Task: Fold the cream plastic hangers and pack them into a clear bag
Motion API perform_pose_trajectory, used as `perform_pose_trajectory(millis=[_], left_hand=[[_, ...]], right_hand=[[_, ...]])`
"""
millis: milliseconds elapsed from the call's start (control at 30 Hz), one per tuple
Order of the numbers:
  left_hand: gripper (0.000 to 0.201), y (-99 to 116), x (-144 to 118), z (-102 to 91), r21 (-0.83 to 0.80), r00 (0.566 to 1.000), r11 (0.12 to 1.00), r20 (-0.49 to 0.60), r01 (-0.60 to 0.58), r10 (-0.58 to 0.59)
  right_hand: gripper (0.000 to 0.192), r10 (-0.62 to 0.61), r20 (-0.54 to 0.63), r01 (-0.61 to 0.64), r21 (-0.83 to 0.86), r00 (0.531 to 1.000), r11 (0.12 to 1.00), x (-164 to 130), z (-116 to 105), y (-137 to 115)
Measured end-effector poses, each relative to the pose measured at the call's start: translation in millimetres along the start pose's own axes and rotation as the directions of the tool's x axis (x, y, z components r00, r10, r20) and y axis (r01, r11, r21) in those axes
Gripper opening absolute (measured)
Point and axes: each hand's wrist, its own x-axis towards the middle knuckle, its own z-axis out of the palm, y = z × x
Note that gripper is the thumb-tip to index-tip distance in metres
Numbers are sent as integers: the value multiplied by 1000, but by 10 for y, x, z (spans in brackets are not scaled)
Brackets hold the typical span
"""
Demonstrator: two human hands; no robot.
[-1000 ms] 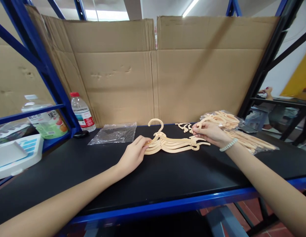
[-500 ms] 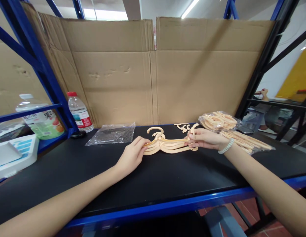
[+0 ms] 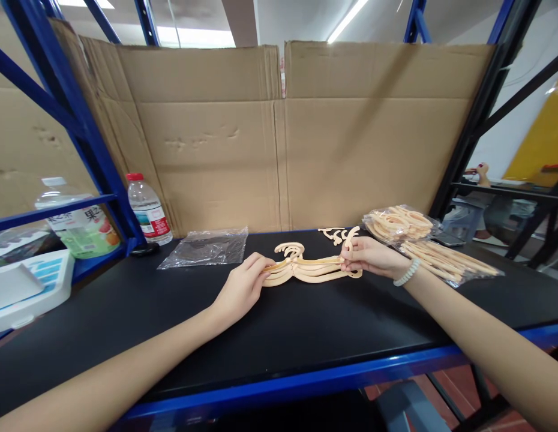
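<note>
Several cream-coloured clothes hangers [image 3: 319, 278] lie stacked flat on the black tabletop [image 3: 270, 336], their hooks bunched at the top middle. My left hand [image 3: 243, 283] is closed on the left end of the top hanger, thumb and fingers pinching it. At the other end, my right hand [image 3: 373, 255] pinches the right arm of the hangers. A curved cream piece [image 3: 351, 235] sticks up by its fingertips; whether it is part of a hanger I cannot tell. Behind it lie loose small curved pieces [image 3: 333, 235] of the same colour.
Clear bags of cream hangers [image 3: 398, 223] and cream rods [image 3: 450, 261] lie at the right. A flat plastic bag [image 3: 207, 247] rests back left, near a red-capped bottle [image 3: 148, 213] and a white device [image 3: 31, 288]. Cardboard [image 3: 207, 150] walls the back. Another person's hand [image 3: 482, 173] shows far right.
The top hanger's hook, raised above the others before, has come down onto the stack's hooks. Both hands stay at the hanger ends. My view has tilted slightly upward.
</note>
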Motion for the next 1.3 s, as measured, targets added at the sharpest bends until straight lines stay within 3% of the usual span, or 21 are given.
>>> perform_pose_trajectory(millis=[333,633,833,967,1133,1200,1300], left_hand=[[21,33,5,-20,-3,999,1000,15,31,-31],[20,62,35,-45,-40,995,995,-12,96,-97],[15,33,70,-101,-32,987,987,-11,160,-160],[12,53,100,-194,61,996,994,19,90,-91],[12,63,140,-357,133,988,990,152,-37,17],[11,51,150,-416,160,964,978,250,-134,92],[11,37,153,-467,175,912,956,380,-236,155]], right_hand=[[31,-150,-187,134,-97,971,986,39,75,50],[40,-216,-181,214,-31,959,976,7,144,-17],[31,-232,-213,251,66,949,966,22,25,-52],[30,-222,-231,242,62,947,968,17,-204,-86],[27,-148,-172,140,-57,974,988,-74,-428,-155],[27,-130,-102,108,-201,986,974,-105,-464,-182],[27,-132,52,141,-486,990,863,-121,-466,-214]])
